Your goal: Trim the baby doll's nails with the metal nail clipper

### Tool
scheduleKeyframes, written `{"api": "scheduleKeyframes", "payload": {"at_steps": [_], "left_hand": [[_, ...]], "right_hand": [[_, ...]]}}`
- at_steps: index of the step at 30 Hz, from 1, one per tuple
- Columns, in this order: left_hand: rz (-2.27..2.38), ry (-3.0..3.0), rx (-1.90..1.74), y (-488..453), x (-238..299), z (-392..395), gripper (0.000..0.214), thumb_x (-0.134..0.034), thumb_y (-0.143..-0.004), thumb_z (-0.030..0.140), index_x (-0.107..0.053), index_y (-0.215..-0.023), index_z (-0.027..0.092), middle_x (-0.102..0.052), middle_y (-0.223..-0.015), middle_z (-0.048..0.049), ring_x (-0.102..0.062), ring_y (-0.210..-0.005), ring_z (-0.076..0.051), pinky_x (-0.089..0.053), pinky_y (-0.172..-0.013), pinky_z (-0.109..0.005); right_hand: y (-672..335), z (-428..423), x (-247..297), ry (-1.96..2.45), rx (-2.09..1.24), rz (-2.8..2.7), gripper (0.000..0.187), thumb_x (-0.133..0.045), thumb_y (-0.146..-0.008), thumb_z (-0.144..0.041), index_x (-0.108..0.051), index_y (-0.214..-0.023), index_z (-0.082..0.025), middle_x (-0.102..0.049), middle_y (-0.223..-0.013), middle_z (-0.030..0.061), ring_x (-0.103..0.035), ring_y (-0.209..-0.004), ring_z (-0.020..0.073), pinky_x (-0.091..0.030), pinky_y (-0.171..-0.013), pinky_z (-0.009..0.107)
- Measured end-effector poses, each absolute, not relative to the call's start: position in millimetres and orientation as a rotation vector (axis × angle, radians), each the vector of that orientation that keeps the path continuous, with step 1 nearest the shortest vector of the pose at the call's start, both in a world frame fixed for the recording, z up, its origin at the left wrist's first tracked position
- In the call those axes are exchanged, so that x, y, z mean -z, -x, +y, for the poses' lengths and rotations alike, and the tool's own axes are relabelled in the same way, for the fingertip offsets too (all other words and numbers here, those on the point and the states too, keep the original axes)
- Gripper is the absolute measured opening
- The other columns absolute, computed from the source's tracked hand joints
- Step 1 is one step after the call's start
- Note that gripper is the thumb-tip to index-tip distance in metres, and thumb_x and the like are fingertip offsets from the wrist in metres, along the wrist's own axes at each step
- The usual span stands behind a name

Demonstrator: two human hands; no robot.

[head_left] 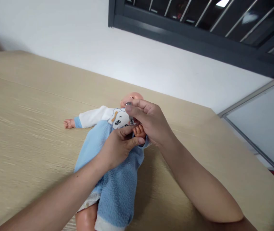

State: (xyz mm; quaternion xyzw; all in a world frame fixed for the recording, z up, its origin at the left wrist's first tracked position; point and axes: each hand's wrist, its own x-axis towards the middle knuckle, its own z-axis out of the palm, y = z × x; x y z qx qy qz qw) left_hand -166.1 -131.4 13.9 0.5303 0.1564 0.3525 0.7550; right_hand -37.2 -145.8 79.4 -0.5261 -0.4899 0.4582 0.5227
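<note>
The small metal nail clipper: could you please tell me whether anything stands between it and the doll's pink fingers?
Nothing visible does: the metal nail clipper in the right hand sits above the doll's pink fingers, which the left hand holds.

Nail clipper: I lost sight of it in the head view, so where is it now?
In the head view, the metal nail clipper sits near the centre, pinched in the right hand, just above the baby doll's hand, which the left hand holds.

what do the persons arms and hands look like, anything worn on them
The left forearm and right forearm are bare, with no sleeves, watch or bracelet in view. The left hand and right hand wear no gloves, and no rings show.
</note>
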Motion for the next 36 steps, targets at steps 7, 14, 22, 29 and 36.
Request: {"api": "scheduleKeyframes", "payload": {"at_steps": [7,14,22,29,36], "left_hand": [[0.345,-1.173,-0.771,167,-16,-132,0.051,-0.093,-0.073,0.06,-0.068,-0.073,0.016,-0.063,-0.074,-0.0004,-0.053,-0.074,-0.014,-0.047,-0.076,-0.028],[0.429,-1.162,-0.776,166,-8,-131,0.04,-0.096,-0.072,0.046,-0.072,-0.076,0.015,-0.066,-0.077,-0.0018,-0.054,-0.077,-0.015,-0.044,-0.073,-0.028],[0.431,-1.159,-0.762,167,-13,-131,0.04,-0.098,-0.07,0.043,-0.071,-0.076,0.014,-0.065,-0.077,-0.0013,-0.054,-0.078,-0.015,-0.044,-0.076,-0.028],[0.429,-1.182,-0.762,167,-12,-131,0.037,-0.094,-0.075,0.042,-0.07,-0.077,0.014,-0.065,-0.078,-0.0015,-0.054,-0.078,-0.015,-0.044,-0.075,-0.028],[0.398,-1.166,-0.765,167,-13,-131,0.042,-0.095,-0.073,0.046,-0.071,-0.078,0.013,-0.065,-0.078,-0.0013,-0.054,-0.078,-0.015,-0.045,-0.078,-0.028]], "right_hand": [[41,-148,-78,1.323,-0.955,-1.176,0.046,-0.09,-0.078,-0.053,-0.071,-0.105,-0.021,-0.068,-0.075,0.0001,-0.06,-0.062,0.0127,-0.049,-0.056,0.027],[48,-154,-80,1.374,-0.773,-1.237,0.038,-0.084,-0.084,-0.051,-0.067,-0.1,-0.021,-0.053,-0.057,-0.0069,-0.049,-0.044,0.0094,-0.038,-0.043,0.026],[47,-153,-80,1.365,-0.826,-1.204,0.037,-0.084,-0.084,-0.049,-0.066,-0.101,-0.022,-0.057,-0.058,-0.0055,-0.048,-0.044,0.0098,-0.036,-0.041,0.025],[47,-153,-80,1.366,-0.824,-1.207,0.034,-0.084,-0.084,-0.048,-0.065,-0.097,-0.022,-0.058,-0.058,-0.0048,-0.049,-0.045,0.0102,-0.037,-0.042,0.026],[42,-146,-72,1.305,-0.827,-1.153,0.033,-0.086,-0.083,-0.048,-0.073,-0.096,-0.02,-0.068,-0.07,-0.0013,-0.057,-0.056,0.0102,-0.045,-0.052,0.025]]}}
